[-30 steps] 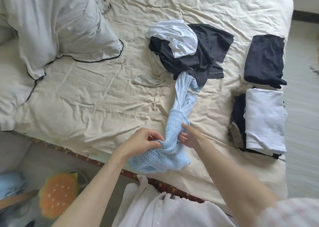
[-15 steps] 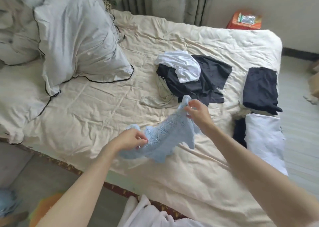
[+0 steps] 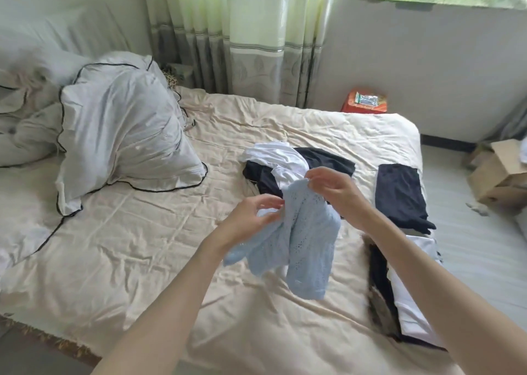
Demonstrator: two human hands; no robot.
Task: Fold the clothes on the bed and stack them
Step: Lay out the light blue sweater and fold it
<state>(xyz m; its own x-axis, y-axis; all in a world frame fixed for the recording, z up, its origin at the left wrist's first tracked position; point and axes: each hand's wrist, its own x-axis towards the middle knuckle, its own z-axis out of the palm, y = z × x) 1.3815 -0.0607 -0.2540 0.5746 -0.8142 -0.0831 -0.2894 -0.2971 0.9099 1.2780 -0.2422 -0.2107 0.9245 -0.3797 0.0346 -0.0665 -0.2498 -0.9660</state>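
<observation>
Holding the soft, light blue knit top (image 3: 302, 240) bunched above the bed (image 3: 142, 246), left hand (image 3: 251, 220) and right hand (image 3: 336, 192) pinch its upper edge; shoulder seams look best to grasp.

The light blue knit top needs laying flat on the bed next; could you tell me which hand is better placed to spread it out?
Probably the left hand: it grips the light blue knit top on the side facing the bare sheet; the right hand pinches the upper edge.

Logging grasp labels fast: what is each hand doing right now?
Left hand: grips the light blue knit garment by its bunched edge.
Right hand: pinches the same garment's top, holding it up.
</observation>
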